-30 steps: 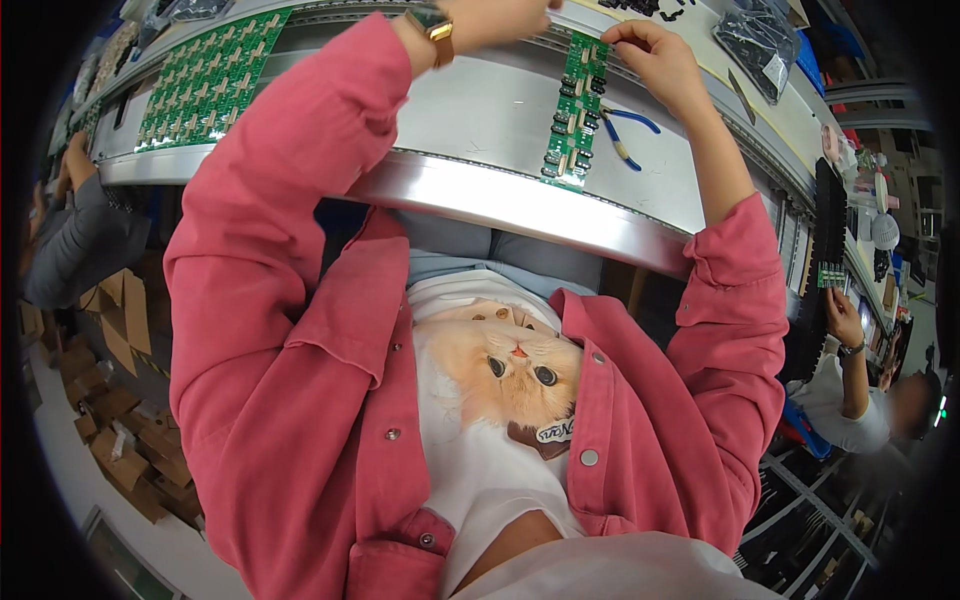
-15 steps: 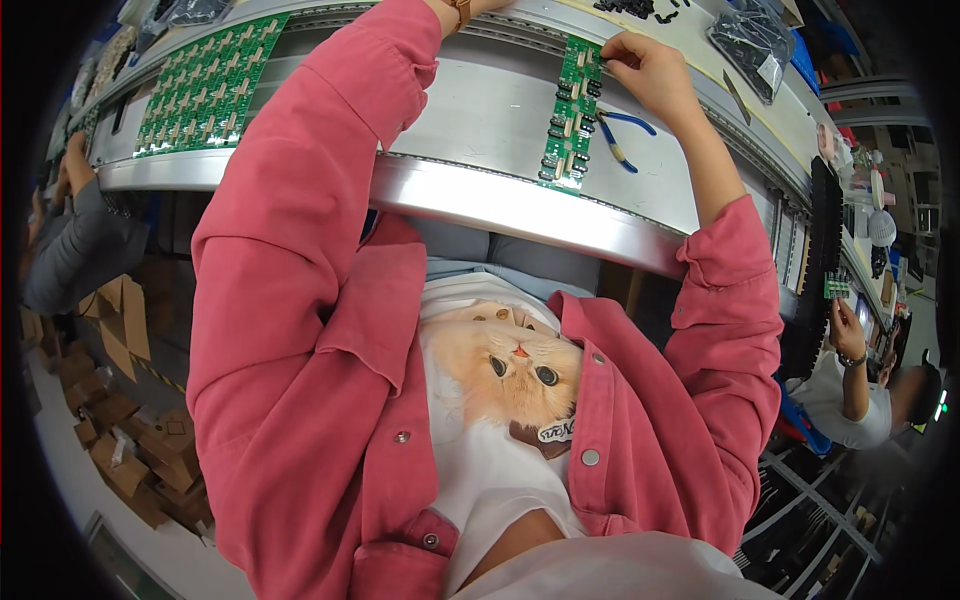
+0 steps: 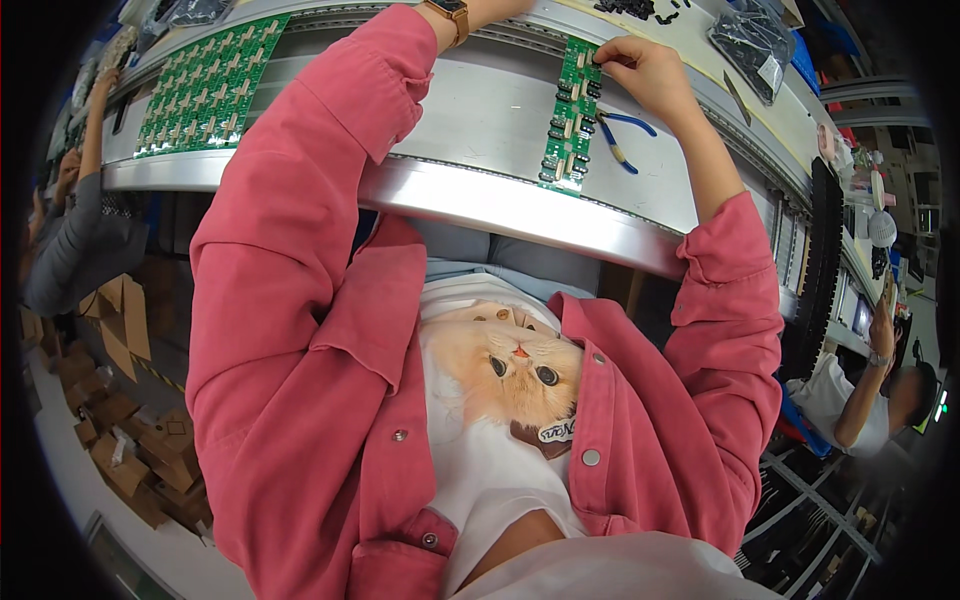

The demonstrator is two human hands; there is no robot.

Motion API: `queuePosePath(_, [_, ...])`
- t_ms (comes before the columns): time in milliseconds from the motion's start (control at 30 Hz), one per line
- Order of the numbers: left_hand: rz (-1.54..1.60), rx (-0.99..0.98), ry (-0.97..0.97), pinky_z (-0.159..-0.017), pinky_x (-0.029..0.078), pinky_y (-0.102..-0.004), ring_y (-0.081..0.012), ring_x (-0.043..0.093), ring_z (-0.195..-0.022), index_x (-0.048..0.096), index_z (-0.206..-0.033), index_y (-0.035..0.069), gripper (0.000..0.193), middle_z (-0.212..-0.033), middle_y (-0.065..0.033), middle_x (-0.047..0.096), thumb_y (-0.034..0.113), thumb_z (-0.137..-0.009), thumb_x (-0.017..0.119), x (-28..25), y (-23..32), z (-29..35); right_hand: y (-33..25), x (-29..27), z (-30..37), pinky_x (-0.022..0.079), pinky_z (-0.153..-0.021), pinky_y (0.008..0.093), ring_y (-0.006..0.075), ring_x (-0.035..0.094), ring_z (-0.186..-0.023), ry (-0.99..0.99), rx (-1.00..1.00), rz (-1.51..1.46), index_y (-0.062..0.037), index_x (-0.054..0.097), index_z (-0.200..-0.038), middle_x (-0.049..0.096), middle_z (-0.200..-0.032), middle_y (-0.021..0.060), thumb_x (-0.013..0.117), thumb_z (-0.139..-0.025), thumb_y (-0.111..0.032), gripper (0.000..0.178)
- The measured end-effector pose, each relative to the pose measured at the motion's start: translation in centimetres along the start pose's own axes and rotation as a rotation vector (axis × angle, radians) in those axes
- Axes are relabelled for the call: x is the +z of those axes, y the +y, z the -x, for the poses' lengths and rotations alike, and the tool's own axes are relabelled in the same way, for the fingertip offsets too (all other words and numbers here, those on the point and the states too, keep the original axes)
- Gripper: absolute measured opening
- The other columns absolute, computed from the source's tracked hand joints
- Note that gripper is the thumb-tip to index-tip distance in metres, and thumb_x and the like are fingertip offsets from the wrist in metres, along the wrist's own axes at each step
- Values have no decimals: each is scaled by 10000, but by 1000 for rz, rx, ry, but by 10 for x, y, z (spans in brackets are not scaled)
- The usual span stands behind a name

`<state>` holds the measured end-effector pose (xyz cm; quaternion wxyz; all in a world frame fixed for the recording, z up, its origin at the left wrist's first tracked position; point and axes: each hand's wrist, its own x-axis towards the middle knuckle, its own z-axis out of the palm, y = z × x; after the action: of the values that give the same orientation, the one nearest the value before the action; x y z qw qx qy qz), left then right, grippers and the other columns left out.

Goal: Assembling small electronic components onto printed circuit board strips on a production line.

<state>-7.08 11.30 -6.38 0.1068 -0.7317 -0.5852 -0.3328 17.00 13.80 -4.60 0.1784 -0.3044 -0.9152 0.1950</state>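
Observation:
A narrow green circuit board [image 3: 570, 125] lies across the silver conveyor rails, carrying black components and pale oblong parts. At its far end, the thumb and fingertips of my right hand [image 3: 645, 72] are pinched together at the board's right edge. Whatever they hold is too small to make out. Beside the board, pliers with blue and yellow handles [image 3: 625, 140] rest on the metal surface. My left hand [image 3: 492, 8] reaches past the top edge of the view, a watch on its wrist. Its fingers are cut off from sight.
To the left, a large green circuit panel [image 3: 205, 90] spans the rails. Beyond the far rail are small black parts [image 3: 630, 8], tweezers [image 3: 737, 97] and a bag of dark parts [image 3: 750, 50]. Co-workers' arms [image 3: 92, 130] show at both sides. Cardboard boxes [image 3: 130, 450] lie lower left.
My left hand has shifted slightly right, bringing the watch more into view. My right fingertips have moved slightly left onto the board's edge. Both co-workers' arms have moved.

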Motion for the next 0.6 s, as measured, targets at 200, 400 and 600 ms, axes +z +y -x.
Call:
queuePosePath(200, [84, 33, -1, -627, 488, -396, -351, 604, -680, 634, -750, 37, 107, -744, -147, 650, 113, -730, 562, -4, 14, 3, -1, -2, -1, 473, -639, 241, 139, 574, -643, -12, 13, 35, -87, 704, -886, 675, -803, 29, 596, -752, -48, 176])
queuePosePath(400, [136, 56, -36, -627, 489, -391, -345, 605, -682, 648, -764, 41, 119, -754, -135, 655, 110, -726, 559, -15, 25, 11, 22, -1, -19, 471, -650, 244, 139, 573, -656, 207, -41, 163, -95, 701, -895, 670, -801, 28, 598, -740, -55, 190])
queuePosePath(600, [140, 55, -123, -627, 488, -391, -344, 606, -672, 649, -747, 48, 115, -739, -132, 655, 116, -718, 562, -22, 41, 17, 57, 4, -54, 474, -737, 366, 324, 589, -780, 257, -173, 335, 6, 609, -887, 637, -845, 145, 530, -718, -47, 194])
